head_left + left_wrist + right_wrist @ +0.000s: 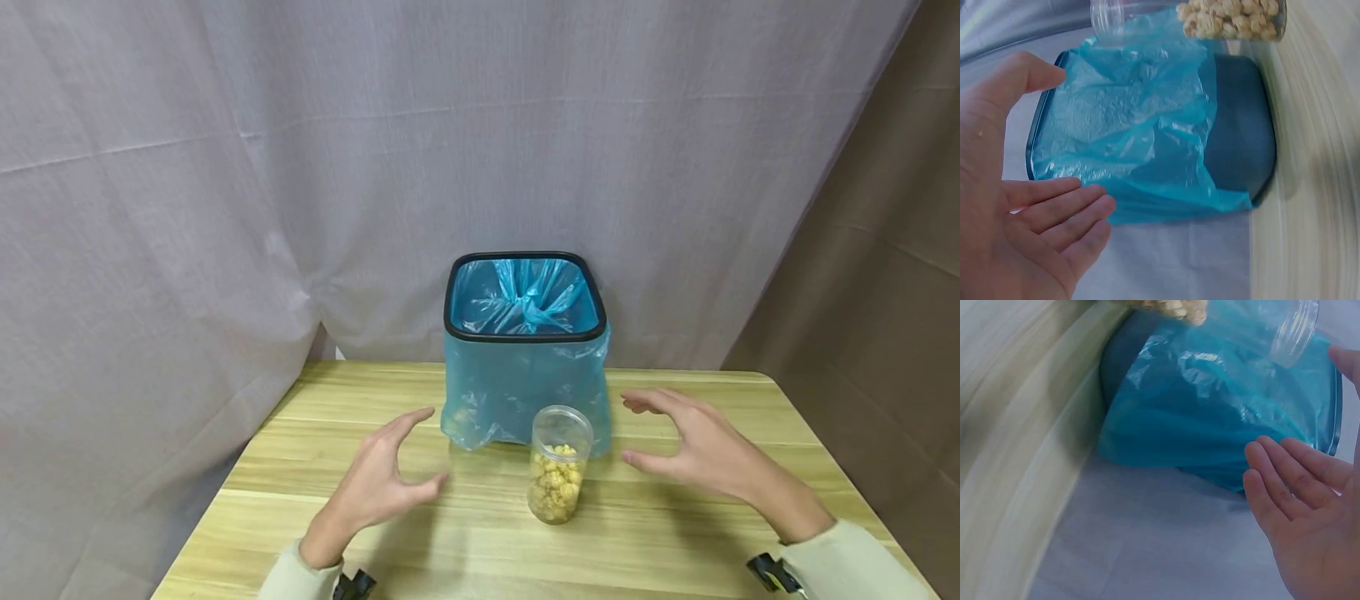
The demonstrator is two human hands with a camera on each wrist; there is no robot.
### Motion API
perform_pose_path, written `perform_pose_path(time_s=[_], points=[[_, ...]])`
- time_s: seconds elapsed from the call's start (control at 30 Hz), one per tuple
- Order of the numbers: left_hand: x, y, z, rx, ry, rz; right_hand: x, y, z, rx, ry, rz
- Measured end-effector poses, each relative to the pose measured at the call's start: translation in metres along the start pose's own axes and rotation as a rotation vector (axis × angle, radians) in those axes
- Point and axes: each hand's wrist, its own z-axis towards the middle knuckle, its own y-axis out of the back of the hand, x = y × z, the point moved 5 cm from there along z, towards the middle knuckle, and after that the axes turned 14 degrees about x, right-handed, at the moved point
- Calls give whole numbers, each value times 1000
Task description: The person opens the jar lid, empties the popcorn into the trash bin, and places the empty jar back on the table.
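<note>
A clear plastic jar (555,487), partly filled with yellow popcorn-like pieces, stands upright on the table in front of a trash can (525,379). A blue bag lines the can and hangs over its outside, beneath a black square rim. My left hand (378,475) is held to the left of the jar, thumb and fingers spread, touching nothing. On the other side, my right hand (701,442) hovers with its fingers apart, also holding nothing. Both wrist views show the jar (1138,22) lying between the hands and the bag-covered can (1210,406).
Beneath everything is a light wood-grain table (300,467). A grey curtain (375,167) hangs behind the can, and a brown curtain (862,317) stands along the right side. Black straps (772,573) with cameras sit at the wrists.
</note>
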Motion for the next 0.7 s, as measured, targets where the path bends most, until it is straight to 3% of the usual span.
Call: perform_pose_path(time_s=[0.37, 0.7], points=[[-20, -29, 18, 47, -79, -205, 20, -7, 25, 106, 40, 40], [-28, -68, 36, 118, -90, -401, 33, -17, 39, 113, 100, 38]])
